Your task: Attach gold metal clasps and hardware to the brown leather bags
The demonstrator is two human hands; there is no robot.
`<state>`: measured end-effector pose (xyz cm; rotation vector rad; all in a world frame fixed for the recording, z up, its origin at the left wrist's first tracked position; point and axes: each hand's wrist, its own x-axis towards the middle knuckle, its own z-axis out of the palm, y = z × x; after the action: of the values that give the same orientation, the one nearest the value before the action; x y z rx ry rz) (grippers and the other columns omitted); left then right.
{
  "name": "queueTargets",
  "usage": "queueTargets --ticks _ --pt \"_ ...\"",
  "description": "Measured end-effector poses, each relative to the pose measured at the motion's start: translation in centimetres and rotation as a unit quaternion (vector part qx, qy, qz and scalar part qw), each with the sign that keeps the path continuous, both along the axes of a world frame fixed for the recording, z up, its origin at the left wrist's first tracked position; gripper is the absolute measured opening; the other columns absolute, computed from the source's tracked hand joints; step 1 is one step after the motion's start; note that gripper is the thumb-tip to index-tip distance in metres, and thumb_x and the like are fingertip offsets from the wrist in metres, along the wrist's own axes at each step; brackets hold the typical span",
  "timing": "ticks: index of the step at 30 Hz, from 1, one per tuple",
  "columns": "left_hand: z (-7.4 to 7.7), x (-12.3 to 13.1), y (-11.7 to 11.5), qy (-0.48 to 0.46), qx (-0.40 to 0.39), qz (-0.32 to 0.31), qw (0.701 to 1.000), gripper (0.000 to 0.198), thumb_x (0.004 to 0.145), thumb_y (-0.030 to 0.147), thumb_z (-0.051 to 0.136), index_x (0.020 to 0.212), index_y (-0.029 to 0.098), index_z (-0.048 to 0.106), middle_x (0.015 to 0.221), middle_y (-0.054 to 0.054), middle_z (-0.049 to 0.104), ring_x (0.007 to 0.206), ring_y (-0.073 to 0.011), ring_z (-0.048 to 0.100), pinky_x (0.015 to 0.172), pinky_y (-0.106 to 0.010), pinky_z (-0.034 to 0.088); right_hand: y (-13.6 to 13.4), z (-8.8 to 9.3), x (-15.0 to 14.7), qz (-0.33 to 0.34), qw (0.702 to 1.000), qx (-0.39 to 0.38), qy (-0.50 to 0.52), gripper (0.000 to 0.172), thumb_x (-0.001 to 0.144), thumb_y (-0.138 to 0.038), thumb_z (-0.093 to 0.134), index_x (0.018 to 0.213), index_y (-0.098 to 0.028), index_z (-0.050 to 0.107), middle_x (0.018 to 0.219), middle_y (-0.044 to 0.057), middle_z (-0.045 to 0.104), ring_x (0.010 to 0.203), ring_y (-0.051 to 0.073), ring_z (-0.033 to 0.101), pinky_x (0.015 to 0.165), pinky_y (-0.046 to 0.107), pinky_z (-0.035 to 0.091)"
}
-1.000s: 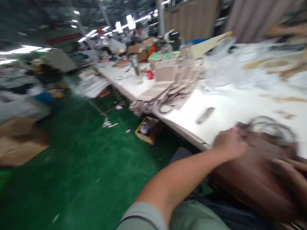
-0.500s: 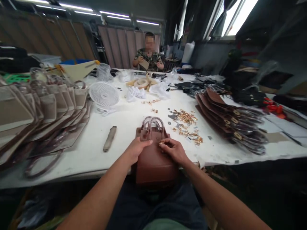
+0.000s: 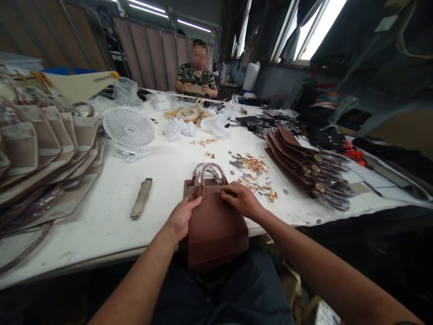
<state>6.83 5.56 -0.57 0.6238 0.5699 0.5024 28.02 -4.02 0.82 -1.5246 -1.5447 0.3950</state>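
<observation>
A brown handbag [image 3: 216, 225] leans at the table's front edge above my lap, its two looped handles [image 3: 210, 170] wrapped in clear plastic. My left hand [image 3: 182, 216] grips the bag's left side, thumb lying on the front panel and the other fingers hidden behind. At the bag's upper right, my right hand [image 3: 241, 198] pinches a small gold metal fitting [image 3: 222, 193] against the front panel. Loose gold hardware [image 3: 253, 164] and small dark plates lie scattered on the table just beyond my right hand.
Brown bag pieces [image 3: 294, 162] are stacked at the right, beige-lined ones [image 3: 50, 153] at the left. A white fan [image 3: 128, 128], a wrapped tool handle [image 3: 141, 198] and tape rolls [image 3: 187, 113] lie on the white table [image 3: 115, 225]. Across it sits a person [image 3: 196, 74] in camouflage.
My view has turned slightly right. My left hand has slid a little down the bag's side. My right hand stays at the fitting. The person opposite now holds a dark item with both hands.
</observation>
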Motion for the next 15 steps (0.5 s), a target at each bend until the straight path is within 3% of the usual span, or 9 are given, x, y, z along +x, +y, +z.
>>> queueTargets --ticks 6,15 --pt "0.4 0.0 -0.1 0.005 0.012 0.003 1.000 0.043 0.087 0.014 0.071 0.130 0.011 0.064 0.118 -0.019 0.072 0.103 -0.0323 0.074 0.091 -0.045 0.062 0.8 0.5 0.3 0.022 0.996 -0.024 -0.081 0.028 0.096 -0.013 0.069 0.119 -0.028 0.075 0.104 0.003 0.067 0.097 0.020 0.064 0.089 0.031 0.049" --pt "0.4 0.2 -0.2 0.014 0.016 0.004 1.000 0.041 0.088 0.015 0.071 0.128 0.013 0.066 0.111 -0.015 0.075 0.096 -0.0282 0.075 0.091 -0.040 0.062 1.6 1.4 0.5 0.071 0.977 -0.060 -0.194 0.023 0.100 -0.011 0.066 0.119 -0.023 0.072 0.104 0.005 0.066 0.094 0.020 0.063 0.084 0.029 0.048"
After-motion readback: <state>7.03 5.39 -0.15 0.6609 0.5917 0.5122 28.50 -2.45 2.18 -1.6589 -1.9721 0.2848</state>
